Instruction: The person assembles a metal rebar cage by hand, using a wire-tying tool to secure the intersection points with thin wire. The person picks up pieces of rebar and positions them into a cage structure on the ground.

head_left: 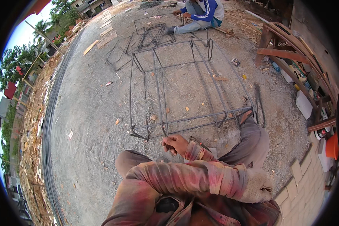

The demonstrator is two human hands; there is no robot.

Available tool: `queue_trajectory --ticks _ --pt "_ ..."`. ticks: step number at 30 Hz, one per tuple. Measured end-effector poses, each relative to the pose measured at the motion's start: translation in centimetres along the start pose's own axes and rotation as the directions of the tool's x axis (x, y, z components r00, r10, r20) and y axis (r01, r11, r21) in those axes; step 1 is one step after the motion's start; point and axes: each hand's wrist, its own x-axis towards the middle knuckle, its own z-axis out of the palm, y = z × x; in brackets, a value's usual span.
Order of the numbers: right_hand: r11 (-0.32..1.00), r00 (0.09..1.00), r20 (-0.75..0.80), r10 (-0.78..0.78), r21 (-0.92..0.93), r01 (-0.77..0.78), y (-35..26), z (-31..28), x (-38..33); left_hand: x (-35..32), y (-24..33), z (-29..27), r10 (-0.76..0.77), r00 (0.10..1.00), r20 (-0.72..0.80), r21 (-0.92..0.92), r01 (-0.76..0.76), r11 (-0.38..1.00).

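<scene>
Head view shows the right hand (175, 144), fingers curled shut around a thin tool at the rebar cage's (184, 90) six-o'clock corner, seemingly for tying, while the gloved left hand (257, 185) crosses toward four o'clock, grip unclear.

Gravel ground (90, 124) is stretching out ahead of the hands, carrying a rebar cage (184, 86) lying just beyond them, more bent rebar frames (147, 37) farther off, and scattered wood scraps (90, 47).

right hand (176, 144) grip unclear, co-worker (199, 13) cut off
</scene>
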Motion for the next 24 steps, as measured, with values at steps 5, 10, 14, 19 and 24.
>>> queue_trajectory --ticks 5,10,14,19,24 --pt "0.999 0.999 0.012 0.036 -0.024 -0.036 2.3 -0.8 -0.5 0.7 0.3 0.6 -0.082 0.995 0.057 -0.01 0.083 0.997" --pt "0.997 0.997 -0.021 0.074 0.035 -0.073 1.2 -0.4 -1.2 -0.1 -0.1 2.4 0.115 0.99 -0.086 0.023 -0.114 0.993" --pt "0.994 0.997 0.007 0.078 0.078 -0.078 0.8 -0.3 -1.6 0.9 1.0 1.9 -0.018 0.996 0.091 0.079 0.011 0.997" --pt "0.993 0.998 0.034 0.057 0.102 -0.06 -0.4 1.3 -2.3 -0.6 1.5 3.2 0.082 0.995 0.05 -0.158 -0.073 0.985" --pt "0.997 1.0 0.018 -0.002 0.083 0.001 -4.3 -0.2 -1.2 -4.0 0.5 0.2 0.412 0.889 -0.198 0.155 -0.387 0.909"
